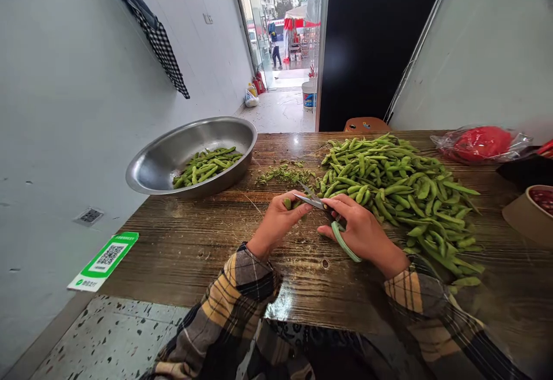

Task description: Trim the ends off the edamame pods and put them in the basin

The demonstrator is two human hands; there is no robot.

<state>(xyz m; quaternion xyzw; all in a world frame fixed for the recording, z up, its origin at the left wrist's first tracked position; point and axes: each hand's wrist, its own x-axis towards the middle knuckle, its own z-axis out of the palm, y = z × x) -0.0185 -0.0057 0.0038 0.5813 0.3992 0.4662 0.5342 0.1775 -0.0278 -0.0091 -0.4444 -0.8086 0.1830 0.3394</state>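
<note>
My left hand [280, 219] is closed around a green soybean pod [287, 202], most of which the fingers hide. Green-handled scissors [345, 243] are gripped in my right hand [360, 227], their blades spread apart and reaching to the fingertips of my left hand. To the right lies a large heap of soybean pods [397, 184]. Just beyond my hands is a small pile of green trimmings [287, 174]. A wide steel basin [149, 161] stands at the left, with some pods [209, 164] in its bottom.
The wooden table [207, 253] bears scattered bits. A green QR-code card [106, 260] lies at its left edge. At the right are a red item in clear plastic [484, 143] and a paper bowl [525, 216]. A checked cloth [166, 52] hangs on the left wall.
</note>
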